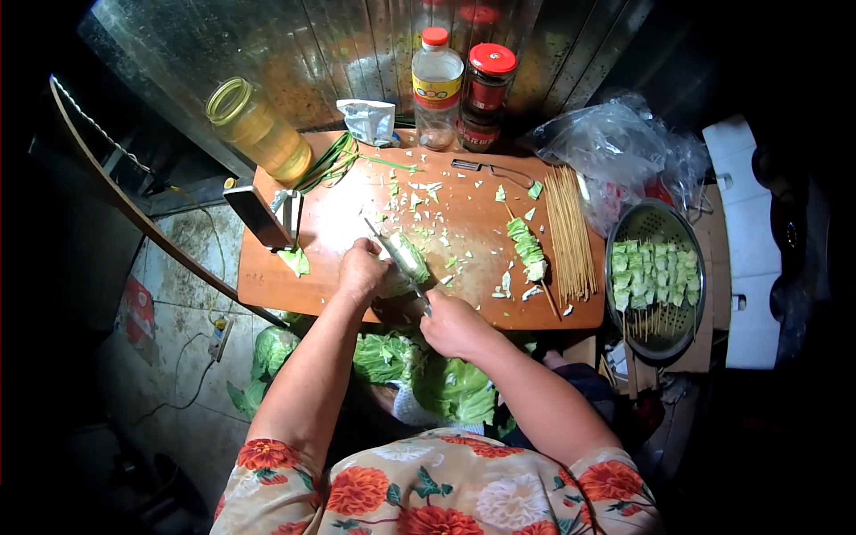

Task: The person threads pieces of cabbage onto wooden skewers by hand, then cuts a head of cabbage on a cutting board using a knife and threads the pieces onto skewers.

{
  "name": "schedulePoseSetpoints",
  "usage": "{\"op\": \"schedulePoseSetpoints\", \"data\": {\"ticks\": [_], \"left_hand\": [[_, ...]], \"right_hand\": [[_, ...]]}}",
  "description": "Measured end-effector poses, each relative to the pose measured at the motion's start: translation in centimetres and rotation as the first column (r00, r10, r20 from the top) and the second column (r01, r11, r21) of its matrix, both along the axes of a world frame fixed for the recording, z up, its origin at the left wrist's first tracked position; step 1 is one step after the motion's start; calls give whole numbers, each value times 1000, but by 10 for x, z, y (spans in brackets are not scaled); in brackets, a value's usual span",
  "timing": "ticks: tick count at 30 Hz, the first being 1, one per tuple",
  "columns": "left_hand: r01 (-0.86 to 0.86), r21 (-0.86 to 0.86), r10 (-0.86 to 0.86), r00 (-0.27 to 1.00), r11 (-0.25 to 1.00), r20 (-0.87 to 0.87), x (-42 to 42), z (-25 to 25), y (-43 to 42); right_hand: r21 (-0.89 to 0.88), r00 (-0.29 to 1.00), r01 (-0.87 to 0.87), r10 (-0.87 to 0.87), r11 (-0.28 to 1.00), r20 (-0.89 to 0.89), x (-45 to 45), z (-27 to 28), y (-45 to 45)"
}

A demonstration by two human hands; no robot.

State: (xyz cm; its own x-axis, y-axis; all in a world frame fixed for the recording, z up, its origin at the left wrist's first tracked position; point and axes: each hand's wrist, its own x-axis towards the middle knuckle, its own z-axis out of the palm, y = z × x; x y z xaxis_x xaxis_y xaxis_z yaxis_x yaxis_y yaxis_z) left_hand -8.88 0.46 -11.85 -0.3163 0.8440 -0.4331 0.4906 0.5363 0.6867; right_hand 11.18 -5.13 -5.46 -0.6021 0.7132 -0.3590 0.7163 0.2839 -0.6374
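Note:
My right hand [453, 325] is closed round the handle of a knife [398, 260], whose blade slants up and left across pale green cabbage [412, 255] on the wooden board [477, 214]. With curled fingers, my left hand [364, 270] holds the cabbage down just left of the blade. Its fingertips are partly hidden. Small cabbage scraps lie scattered around. To the right, a skewer of folded cabbage pieces [526, 248] lies next to a bundle of bare wooden skewers [571, 234].
A metal colander [657, 346] at the right holds several cabbage skewers. A phone on a stand [257, 217], a jar of yellow liquid [267, 143], a bottle [437, 98], red-lidded jars [489, 85] and a peeler [490, 169] line the board. Cabbage leaves [455, 388] lie below its front edge.

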Motion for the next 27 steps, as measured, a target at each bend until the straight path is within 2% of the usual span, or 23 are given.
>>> {"op": "schedulePoseSetpoints", "data": {"ticks": [1,3,5,8,9,10,12,13,14,15,16,18,20,23,24,27], "left_hand": [[37,44,-35,999,998,-34,-3,-6,0],[29,50,-30,1000,998,8,-9,-9,0],[26,45,-28,998,999,56,-12,-6,-4],[-76,-65,82,992,995,94,-30,16,3],[-32,3,32,989,999,-145,-30,34,2],[26,57,-3,925,998,-379,-30,54,-1],[23,75,12,902,997,-431,-29,57,-2],[165,261,-14,867,951,-498,-26,52,-4],[309,421,-20,825,853,-565,-23,49,-4],[344,392,-205,912,853,-356,-13,61,-4],[457,552,-255,878,697,-406,-6,47,-5],[573,454,-482,820,682,-309,7,44,-6],[563,452,-472,827,692,-306,14,45,-7],[534,273,-484,844,801,-231,19,55,-3],[538,271,-489,842,798,-230,21,55,-3],[432,198,-379,890,880,-254,31,56,-5]], "right_hand": [[2,1000,0,0,1000,-1,-4,0,-1],[-130,949,313,-315,941,4,-16,5,-1],[-115,949,313,-315,943,-4,-15,4,-4],[-106,943,327,-331,939,-30,-11,12,-7],[-118,938,336,-343,934,-48,-10,19,-9],[-117,939,334,-342,935,-49,-9,27,-10],[-185,909,392,-410,901,-72,-4,43,-12],[-183,909,393,-411,901,-72,0,46,-13],[-185,873,417,-449,890,-190,4,48,-16],[-191,824,440,-479,878,-304,8,49,-18],[-119,797,476,-484,871,-361,11,49,-19],[-137,784,498,-512,856,-351,21,60,-17],[-151,759,523,-539,839,-365,29,58,-18],[-140,754,544,-555,828,-352,39,57,-22],[-147,774,533,-550,833,-314,41,58,-23],[-148,823,499,-521,854,-227,47,58,-29]]}}
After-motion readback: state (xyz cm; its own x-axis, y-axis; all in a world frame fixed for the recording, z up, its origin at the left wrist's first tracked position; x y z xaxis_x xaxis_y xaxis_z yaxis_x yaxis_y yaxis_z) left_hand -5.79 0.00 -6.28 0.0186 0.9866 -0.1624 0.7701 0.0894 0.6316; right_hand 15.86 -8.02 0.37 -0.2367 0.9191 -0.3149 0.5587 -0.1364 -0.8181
